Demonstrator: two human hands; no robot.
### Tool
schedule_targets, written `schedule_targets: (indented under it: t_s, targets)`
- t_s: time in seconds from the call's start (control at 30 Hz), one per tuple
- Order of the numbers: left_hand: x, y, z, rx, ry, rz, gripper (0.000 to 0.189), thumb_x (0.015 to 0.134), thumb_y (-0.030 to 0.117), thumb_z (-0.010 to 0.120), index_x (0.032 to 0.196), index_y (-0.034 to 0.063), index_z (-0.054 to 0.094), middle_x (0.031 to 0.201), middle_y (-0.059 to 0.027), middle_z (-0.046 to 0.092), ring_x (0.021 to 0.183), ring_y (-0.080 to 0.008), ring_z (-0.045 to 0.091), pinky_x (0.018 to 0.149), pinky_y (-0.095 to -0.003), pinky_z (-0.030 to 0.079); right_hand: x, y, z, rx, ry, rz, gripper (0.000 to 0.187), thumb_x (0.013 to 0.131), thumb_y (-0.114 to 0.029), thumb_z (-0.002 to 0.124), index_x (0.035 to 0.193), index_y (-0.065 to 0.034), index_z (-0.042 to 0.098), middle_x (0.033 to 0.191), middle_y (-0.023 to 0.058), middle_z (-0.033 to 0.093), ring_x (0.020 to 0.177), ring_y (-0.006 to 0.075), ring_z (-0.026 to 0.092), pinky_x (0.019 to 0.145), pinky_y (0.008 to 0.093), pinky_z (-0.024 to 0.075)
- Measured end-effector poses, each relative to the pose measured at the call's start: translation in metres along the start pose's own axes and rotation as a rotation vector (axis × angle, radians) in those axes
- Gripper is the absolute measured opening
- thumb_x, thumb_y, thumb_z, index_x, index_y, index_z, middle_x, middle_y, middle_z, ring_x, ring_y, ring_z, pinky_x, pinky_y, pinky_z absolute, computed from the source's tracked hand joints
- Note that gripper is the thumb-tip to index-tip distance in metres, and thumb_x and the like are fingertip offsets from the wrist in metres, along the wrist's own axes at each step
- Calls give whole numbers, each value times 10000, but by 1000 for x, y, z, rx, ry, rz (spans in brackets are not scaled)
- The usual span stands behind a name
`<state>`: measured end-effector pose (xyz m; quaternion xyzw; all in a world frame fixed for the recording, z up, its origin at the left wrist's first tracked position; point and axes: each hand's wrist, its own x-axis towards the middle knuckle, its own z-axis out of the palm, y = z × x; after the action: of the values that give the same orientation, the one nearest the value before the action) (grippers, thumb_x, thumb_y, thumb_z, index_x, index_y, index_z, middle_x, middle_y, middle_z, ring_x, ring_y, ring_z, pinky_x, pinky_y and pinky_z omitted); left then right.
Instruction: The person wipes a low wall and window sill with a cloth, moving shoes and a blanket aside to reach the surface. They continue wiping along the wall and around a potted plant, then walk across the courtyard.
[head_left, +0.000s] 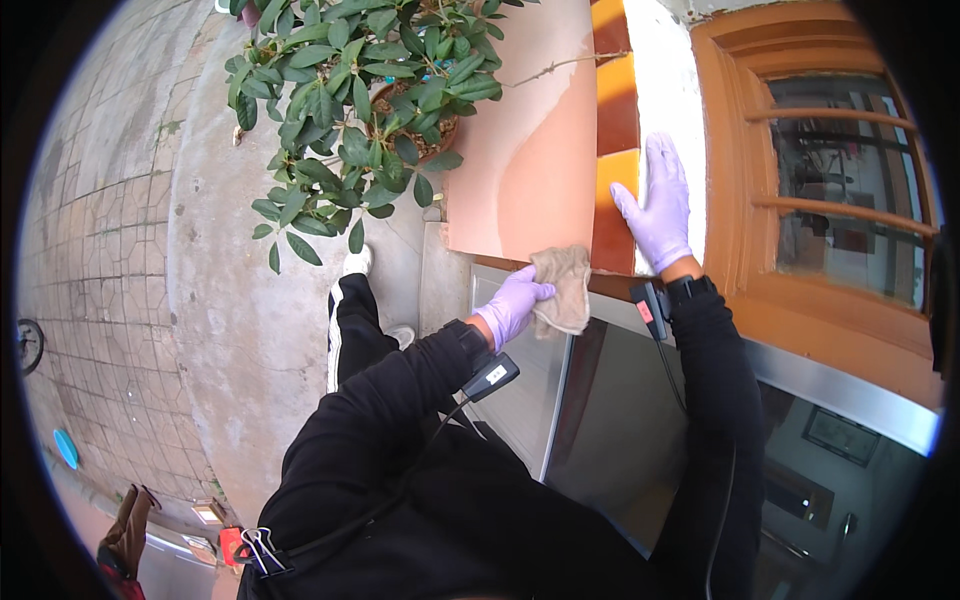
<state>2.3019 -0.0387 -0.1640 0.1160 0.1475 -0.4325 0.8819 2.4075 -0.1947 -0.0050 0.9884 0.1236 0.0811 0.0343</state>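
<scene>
A beige cloth (564, 292) is pinched between the thumb and fingers of my left hand (514, 304), which wears a purple glove. The cloth hangs against the lower corner of a pink wall (544, 172). My right hand (662, 206), gloved in the same purple, lies spread with nothing in it. Its palm is over a bright white surface (664, 75), and its thumb reaches across a yellow tile (616, 169). A red-brown tile (615, 240) sits just below that thumb. Whether the right palm presses on the surface cannot be told.
A leafy potted plant (360, 112) stands at upper left, its terracotta pot (442, 139) beside the pink wall. On the right is a brown window frame (739, 187) with bars. A doorway (615, 420) opens below. Another person's legs (127, 529) appear at lower left, near a blue basin (66, 448).
</scene>
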Motion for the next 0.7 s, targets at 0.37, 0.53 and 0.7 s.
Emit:
schedule_targets:
  t_s: [0.37, 0.53, 0.7]
  targets:
    - [95, -16, -17, 1093, 82, 727, 394, 864, 13, 544, 1258, -7, 555, 1385, -236, 469, 1296, -335, 459, 1071, -353, 375, 3, -7, -7, 71, -20, 25, 843, 761, -253, 719, 1438, 70, 336, 1475, 294, 333, 1381, 437, 304, 1155, 465, 237]
    - [121, 35, -63, 1110, 392, 146, 399, 870, 57, 574, 1262, -14, 540, 1168, -185, 620, 1104, -326, 593, 982, -364, 452, 5, -10, -13, 108, -39, 40, 859, 753, -255, 715, 1451, 53, 321, 1486, 306, 303, 1382, 442, 298, 1153, 474, 232]
    - [163, 105, -19, 902, 221, 321, 377, 885, 68, 579, 1253, -15, 556, 1189, -168, 621, 1103, -308, 591, 971, -359, 453, 8, -11, -18, 120, -61, 54, 884, 754, -292, 709, 1458, 54, 301, 1481, 315, 302, 1390, 458, 278, 1156, 509, 204]
